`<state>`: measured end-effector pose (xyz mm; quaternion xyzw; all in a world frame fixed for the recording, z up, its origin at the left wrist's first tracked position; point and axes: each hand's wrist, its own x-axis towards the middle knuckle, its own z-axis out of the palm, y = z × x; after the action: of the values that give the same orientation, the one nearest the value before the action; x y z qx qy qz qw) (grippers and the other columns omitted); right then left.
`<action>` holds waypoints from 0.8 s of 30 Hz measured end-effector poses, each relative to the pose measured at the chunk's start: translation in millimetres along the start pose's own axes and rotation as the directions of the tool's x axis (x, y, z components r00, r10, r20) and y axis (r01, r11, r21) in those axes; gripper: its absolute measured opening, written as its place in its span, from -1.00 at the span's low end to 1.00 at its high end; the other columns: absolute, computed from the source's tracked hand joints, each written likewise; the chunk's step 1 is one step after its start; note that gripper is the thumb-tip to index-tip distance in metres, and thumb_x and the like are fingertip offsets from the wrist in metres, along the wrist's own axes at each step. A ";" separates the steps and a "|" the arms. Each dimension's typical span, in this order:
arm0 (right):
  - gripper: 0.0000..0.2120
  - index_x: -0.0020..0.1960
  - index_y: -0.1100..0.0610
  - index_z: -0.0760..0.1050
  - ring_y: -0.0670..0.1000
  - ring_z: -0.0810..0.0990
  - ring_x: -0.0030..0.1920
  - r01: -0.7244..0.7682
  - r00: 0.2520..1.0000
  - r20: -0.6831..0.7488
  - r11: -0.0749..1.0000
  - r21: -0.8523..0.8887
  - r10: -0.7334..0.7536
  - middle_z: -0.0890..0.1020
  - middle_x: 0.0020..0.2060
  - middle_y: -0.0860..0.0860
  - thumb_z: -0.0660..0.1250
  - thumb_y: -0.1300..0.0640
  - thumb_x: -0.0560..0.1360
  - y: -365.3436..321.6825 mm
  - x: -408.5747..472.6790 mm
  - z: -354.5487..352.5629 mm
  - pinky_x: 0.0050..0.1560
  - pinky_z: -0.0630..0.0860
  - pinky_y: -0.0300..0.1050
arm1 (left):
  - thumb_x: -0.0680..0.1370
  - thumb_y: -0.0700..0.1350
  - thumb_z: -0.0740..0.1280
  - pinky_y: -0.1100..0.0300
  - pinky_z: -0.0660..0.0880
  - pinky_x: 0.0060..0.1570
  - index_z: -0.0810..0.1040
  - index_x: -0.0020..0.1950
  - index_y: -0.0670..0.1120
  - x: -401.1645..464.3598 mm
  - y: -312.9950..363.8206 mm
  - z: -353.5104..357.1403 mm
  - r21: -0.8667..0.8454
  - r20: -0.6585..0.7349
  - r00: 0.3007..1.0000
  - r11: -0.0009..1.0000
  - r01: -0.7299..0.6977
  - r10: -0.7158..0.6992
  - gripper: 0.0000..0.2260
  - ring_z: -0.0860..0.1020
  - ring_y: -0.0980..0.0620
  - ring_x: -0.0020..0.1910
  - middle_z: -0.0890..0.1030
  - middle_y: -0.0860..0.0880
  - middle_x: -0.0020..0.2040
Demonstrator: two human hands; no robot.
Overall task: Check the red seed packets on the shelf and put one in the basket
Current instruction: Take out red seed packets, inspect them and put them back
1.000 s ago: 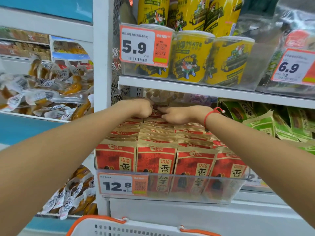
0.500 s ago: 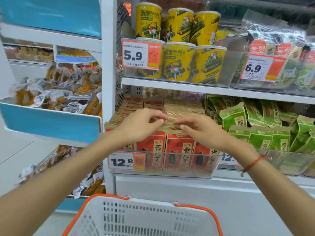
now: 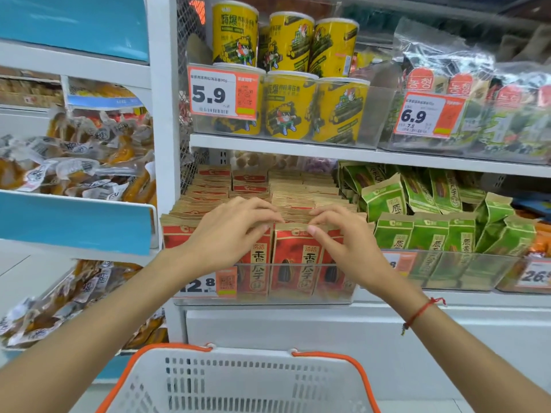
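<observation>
both hands at the front row of red seed packets [image 3: 293, 260], which stand upright in a clear bin [image 3: 268, 298] at the shelf's front edge. left hand [image 3: 229, 234] and right hand [image 3: 343, 242]: fingertips pinching packet top edges, packets not lifted. white basket [image 3: 238, 383] with orange rim below, no packet visible inside. green packets [image 3: 429, 236] just right of the red.
</observation>
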<state>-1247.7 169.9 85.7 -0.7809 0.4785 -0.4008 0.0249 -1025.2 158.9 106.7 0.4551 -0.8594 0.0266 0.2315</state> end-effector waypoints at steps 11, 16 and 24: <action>-0.78 0.04 -0.09 0.53 -0.15 0.51 0.09 -0.036 0.999 -0.004 0.998 0.042 0.036 0.57 0.02 -0.18 0.45 -0.02 0.41 0.0 7.2 -15.4 0.20 0.46 -0.07 | 0.59 0.06 0.28 -0.07 0.34 0.32 0.62 0.12 0.11 4.4 17.0 5.3 -0.375 -0.168 0.960 0.915 0.148 -0.224 -0.82 0.48 0.10 0.24 0.59 0.20 0.17; -0.43 0.33 0.01 0.43 -0.09 0.46 0.24 -0.033 0.989 0.139 0.996 -0.083 0.044 0.53 0.20 -0.13 0.52 0.10 0.37 9.5 2.9 -24.4 0.28 0.44 0.12 | 0.61 -0.02 0.27 0.06 0.47 0.23 0.58 0.09 0.06 10.4 22.0 5.3 -0.659 -0.241 0.904 0.743 0.115 -0.353 -0.88 0.56 0.19 0.11 0.63 0.14 0.07; -0.37 0.38 0.01 0.36 -0.10 0.24 0.39 0.032 0.997 0.066 0.998 -0.055 -0.029 0.43 0.30 -0.12 0.25 -0.14 0.34 -9.7 4.2 -25.4 0.44 0.14 0.00 | 0.59 -0.07 0.31 0.14 0.55 0.11 0.59 0.05 0.07 9.4 46.4 -8.1 -0.712 -0.501 0.776 0.692 -0.119 -0.382 -0.91 0.60 0.24 0.04 0.65 0.17 -0.02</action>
<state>-1256.2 180.6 109.5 -0.8010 0.4766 -0.3620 0.0122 -1063.5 180.8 125.5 0.3593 -0.6396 -0.1773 0.6560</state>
